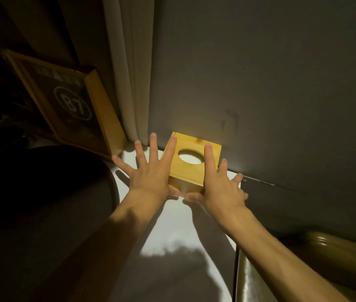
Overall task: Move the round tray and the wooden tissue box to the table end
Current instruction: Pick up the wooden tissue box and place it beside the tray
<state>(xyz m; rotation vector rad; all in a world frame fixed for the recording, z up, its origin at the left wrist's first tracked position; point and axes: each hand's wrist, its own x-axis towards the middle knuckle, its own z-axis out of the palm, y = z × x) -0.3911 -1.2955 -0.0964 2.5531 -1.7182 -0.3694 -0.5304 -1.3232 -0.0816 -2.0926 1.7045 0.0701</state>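
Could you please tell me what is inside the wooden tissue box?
Through the oval opening of the wooden tissue box, only something pale shows, apparently tissue or the white table beneath. The lid hides the rest.

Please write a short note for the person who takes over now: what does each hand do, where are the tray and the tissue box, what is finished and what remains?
Left hand: fingers spread, flat against the left side of the wooden tissue box, thumb at its near face.
Right hand: the same on the right side, one finger lying on the lid.
The box stands on the white table, at its far end against the grey wall; it looks placed.
The round tray lies dark at the left, beside the box and very near the far end.
Left to do: take both hands off, and check the tray's place, because the shadow hides its edge.
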